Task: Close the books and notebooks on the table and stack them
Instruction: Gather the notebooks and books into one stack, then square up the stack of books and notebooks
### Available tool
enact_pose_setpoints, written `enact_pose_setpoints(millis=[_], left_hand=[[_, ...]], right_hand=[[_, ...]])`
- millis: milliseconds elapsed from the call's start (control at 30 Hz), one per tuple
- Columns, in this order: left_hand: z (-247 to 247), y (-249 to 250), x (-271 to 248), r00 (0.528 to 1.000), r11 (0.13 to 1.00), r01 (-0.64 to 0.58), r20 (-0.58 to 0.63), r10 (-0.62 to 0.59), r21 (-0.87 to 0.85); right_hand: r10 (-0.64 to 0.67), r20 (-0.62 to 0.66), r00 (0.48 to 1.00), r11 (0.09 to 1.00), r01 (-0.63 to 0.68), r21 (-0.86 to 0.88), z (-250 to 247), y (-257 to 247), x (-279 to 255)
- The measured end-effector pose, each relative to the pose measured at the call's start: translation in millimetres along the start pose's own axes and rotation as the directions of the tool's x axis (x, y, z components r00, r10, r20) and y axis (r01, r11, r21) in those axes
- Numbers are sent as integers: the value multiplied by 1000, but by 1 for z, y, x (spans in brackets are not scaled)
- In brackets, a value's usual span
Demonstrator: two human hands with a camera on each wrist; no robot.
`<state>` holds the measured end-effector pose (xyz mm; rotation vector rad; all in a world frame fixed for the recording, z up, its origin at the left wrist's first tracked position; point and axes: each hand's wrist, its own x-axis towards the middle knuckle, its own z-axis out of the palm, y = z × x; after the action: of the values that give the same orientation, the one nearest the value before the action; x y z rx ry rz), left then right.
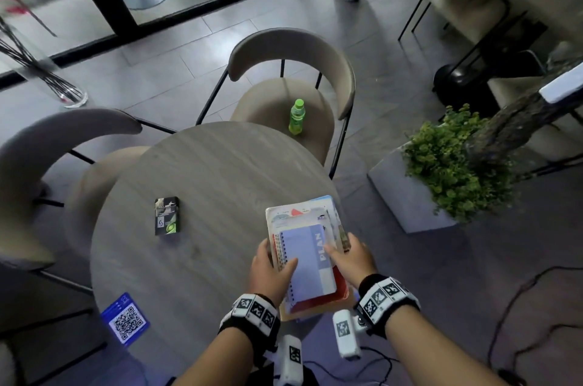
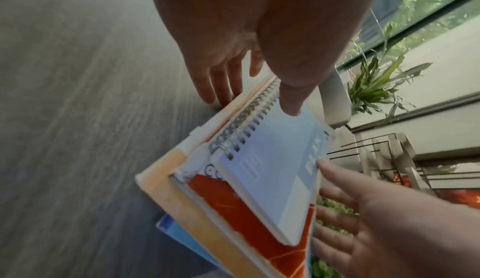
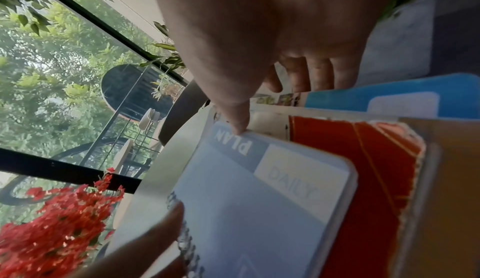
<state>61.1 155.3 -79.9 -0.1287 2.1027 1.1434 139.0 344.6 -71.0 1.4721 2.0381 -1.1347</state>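
A pale blue spiral planner (image 1: 307, 262) marked PLAN lies shut on top of a stack at the near right of the round table (image 1: 205, 171). Under it are a red notebook (image 1: 339, 286), a yellow-edged book (image 2: 182, 196) and a large white and blue book (image 1: 303, 207). My left hand (image 1: 277, 254) rests against the stack's left side, fingers straight down its edge and thumb on the planner's cover by the spiral. My right hand (image 1: 342, 246) lies along the right side, thumb on the word PLAN and fingers spread straight past the edge.
A small dark box (image 1: 167, 216) lies mid-table and a blue QR card (image 1: 125, 319) at its near left rim. Two beige chairs stand behind; one holds a green bottle (image 1: 296, 116). A grey planter (image 1: 410, 196) with a shrub is close on the right.
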Motion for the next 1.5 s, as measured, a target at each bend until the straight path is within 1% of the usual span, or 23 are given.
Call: enact_pose_setpoints(millis=[67,167,300,433,500,567,633,700,733,900,967,1033,1067,1133,1167,1233,1300,1333,1400,1467,1500], left_hand=[[0,4,4,999,997,34,-1,-34,-72],[-5,6,17,991,972,119,82,-104,-201],[-12,4,29,980,962,174,136,-148,-210],[-15,2,31,973,937,216,144,-182,-275],[-10,0,32,973,951,222,109,-203,-216],[-2,4,29,978,971,206,43,-202,-121],[6,7,27,986,985,164,11,-164,-44],[13,9,24,991,991,135,3,-135,4],[16,8,24,991,991,131,4,-131,4],[17,4,31,974,970,225,53,-221,-87],[12,1,37,977,971,193,119,-177,-141],[3,0,41,974,956,155,199,-106,-248],[-2,-1,42,970,935,150,229,-77,-321],[-17,1,43,971,899,133,238,-33,-418],[-26,3,45,976,888,121,218,-24,-445],[-44,12,48,991,883,65,137,0,-464],[-62,25,50,998,888,-24,42,48,-460],[-70,32,51,995,880,-80,13,97,-469],[-89,47,51,976,863,-201,-25,214,-464],[-109,60,47,935,848,-340,-46,353,-407],[-118,63,47,915,852,-394,-60,399,-346]], right_hand=[[3,-7,1000,1000,-3,12,1,2,1],[6,17,1000,996,-8,89,-1,-11,-12],[6,36,999,988,-12,152,5,-27,-19],[-16,66,998,978,2,207,15,-37,-17],[-11,56,998,981,0,192,17,-37,-19],[16,-5,1000,994,-15,107,17,-32,-20],[50,-49,998,997,-47,61,13,-29,-20],[66,-28,997,995,-64,72,10,-25,-17],[63,-17,998,995,-62,82,8,-23,-15],[25,-28,999,995,-22,100,4,-16,-14],[-32,-16,999,986,35,162,7,-16,-17],[-94,5,996,973,91,210,9,-22,-23],[-122,16,992,966,115,233,11,-26,-24],[-179,37,983,943,161,293,13,-37,-25],[-216,43,975,925,190,329,14,-44,-26],[-286,57,956,874,236,426,16,-61,-25],[-338,51,940,833,274,480,17,-82,-25],[-355,27,934,822,299,485,17,-93,-25],[-394,-40,918,796,363,484,14,-114,-20],[-453,-66,889,767,426,480,11,-129,-18],[-492,-64,868,745,458,484,11,-134,-17]])
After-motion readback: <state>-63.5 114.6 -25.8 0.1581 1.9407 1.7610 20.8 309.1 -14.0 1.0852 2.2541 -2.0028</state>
